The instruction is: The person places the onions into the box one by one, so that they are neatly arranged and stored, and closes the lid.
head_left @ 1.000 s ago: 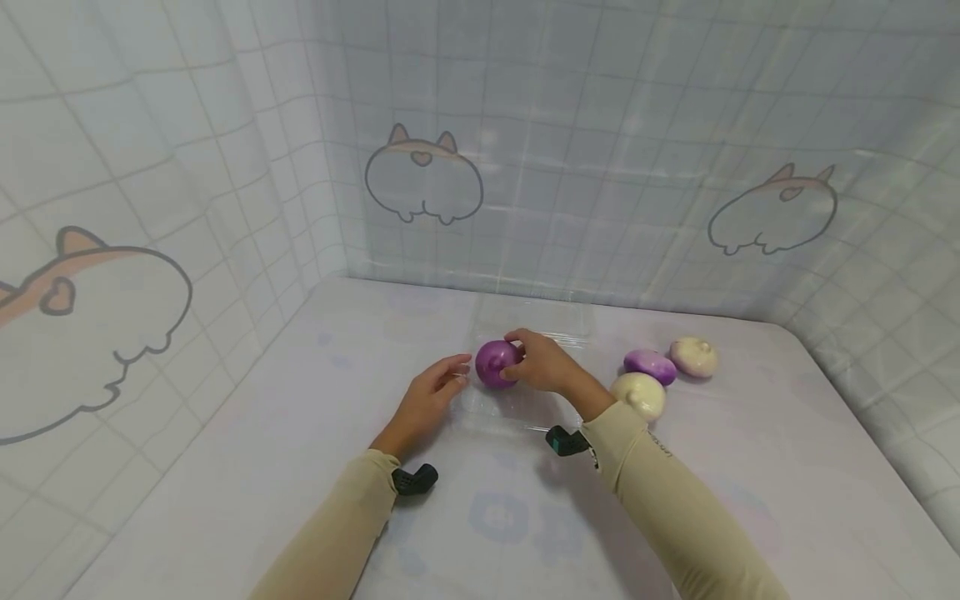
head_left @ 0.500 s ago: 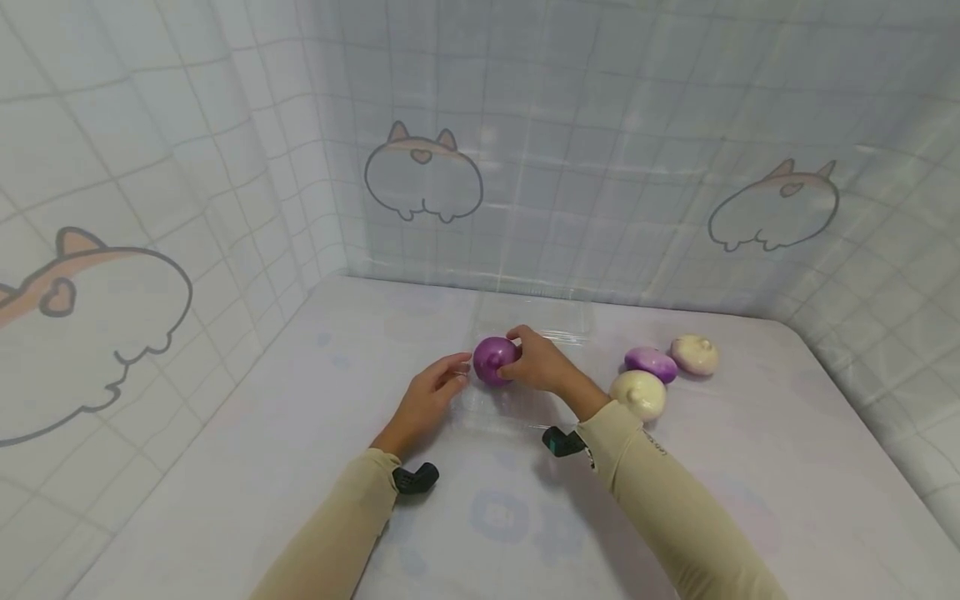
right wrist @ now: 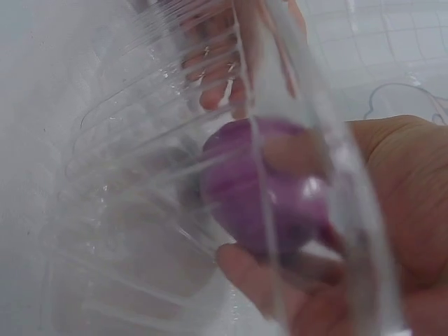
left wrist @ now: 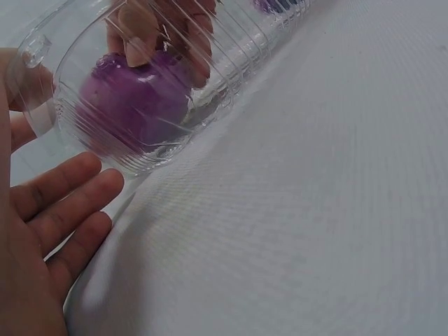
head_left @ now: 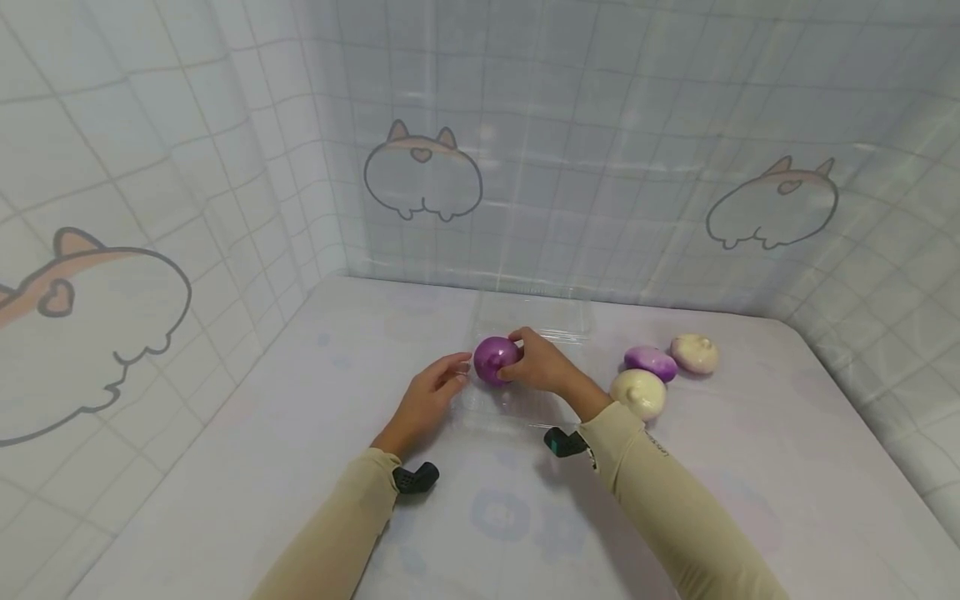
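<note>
A glossy purple onion [head_left: 493,361] sits low inside a clear plastic clamshell container [head_left: 489,415], whose lid is folded back toward the far wall. My right hand [head_left: 546,362] grips the onion from its right side, thumb in front and fingers behind. Seen through the plastic wall in the right wrist view, the onion [right wrist: 245,182] lies between thumb and fingers. My left hand [head_left: 429,398] is at the container's left end with fingers loosely extended. In the left wrist view the left hand's [left wrist: 59,217] lower fingers are spread just below the container wall, and its upper fingers overlap the rim.
Right of the container lie a white onion [head_left: 639,394], a flatter purple-and-white onion [head_left: 650,364] and a cream onion [head_left: 694,354], close together. The white-covered table [head_left: 495,550] meets a tile-patterned curtain [head_left: 555,208] at the back and sides.
The onion and my right hand have shifted very slightly left and up in the head view, then almost stopped. My left hand stays in place.
</note>
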The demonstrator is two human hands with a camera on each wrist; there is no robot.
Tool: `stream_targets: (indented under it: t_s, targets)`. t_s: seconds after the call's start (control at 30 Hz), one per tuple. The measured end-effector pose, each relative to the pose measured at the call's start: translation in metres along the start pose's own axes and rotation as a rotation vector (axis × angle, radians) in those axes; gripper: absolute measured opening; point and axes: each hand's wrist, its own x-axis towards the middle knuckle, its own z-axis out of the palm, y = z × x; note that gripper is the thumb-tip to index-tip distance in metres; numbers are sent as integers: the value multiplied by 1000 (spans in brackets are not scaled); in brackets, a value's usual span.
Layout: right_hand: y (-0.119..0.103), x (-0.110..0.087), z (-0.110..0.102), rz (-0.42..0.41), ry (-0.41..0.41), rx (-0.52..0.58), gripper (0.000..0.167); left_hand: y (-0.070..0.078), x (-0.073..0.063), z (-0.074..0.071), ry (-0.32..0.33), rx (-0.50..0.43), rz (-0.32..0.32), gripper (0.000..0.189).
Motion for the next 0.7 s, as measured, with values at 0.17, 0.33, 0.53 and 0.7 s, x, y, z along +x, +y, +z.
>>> stream_targets:
  t_s: [0.17, 0.33, 0.53, 0.7]
  targets:
    - [-1, 1, 1, 1, 13, 18, 68, 0, 0, -1, 14, 2, 4, 38]
    - [1, 1, 3, 27, 13, 34, 68, -1, 0, -1, 5, 6, -9, 37]
    - [2, -1, 3, 42, 12, 65, 69, 1, -1, -1, 5, -9, 4, 38]
    - [3, -3, 1, 35, 4, 61, 69, 0, 0, 0, 4, -12, 6, 37]
